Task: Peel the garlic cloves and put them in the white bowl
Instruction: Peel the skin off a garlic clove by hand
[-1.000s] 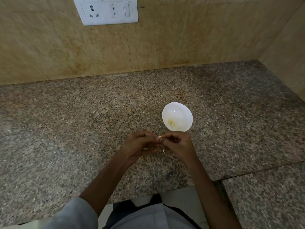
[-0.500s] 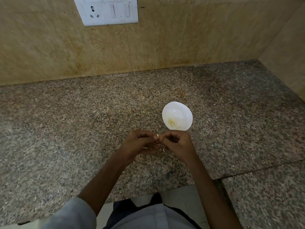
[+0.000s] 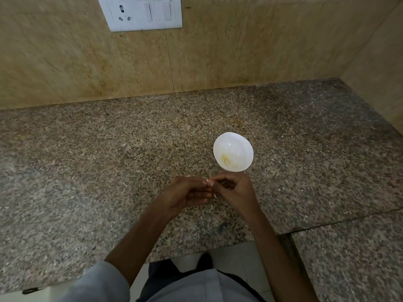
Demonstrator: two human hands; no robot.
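The countertop (image 3: 109, 160) is speckled brown-grey granite that runs back to a beige tiled wall (image 3: 196, 62), and at the near right a dark seam (image 3: 338, 219) divides it from a second slab (image 3: 353, 258) of the same stone. A white bowl (image 3: 233, 142) stands upright on it right of centre, with a few yellowish bits (image 3: 226, 160) lying in its bottom and a brownish stain (image 3: 238, 123) on the stone just behind it. Nearer the front edge, two small pale peel scraps (image 3: 215, 195) lie on the stone close together, and a dark smudge (image 3: 220, 227) marks the surface a little nearer still.
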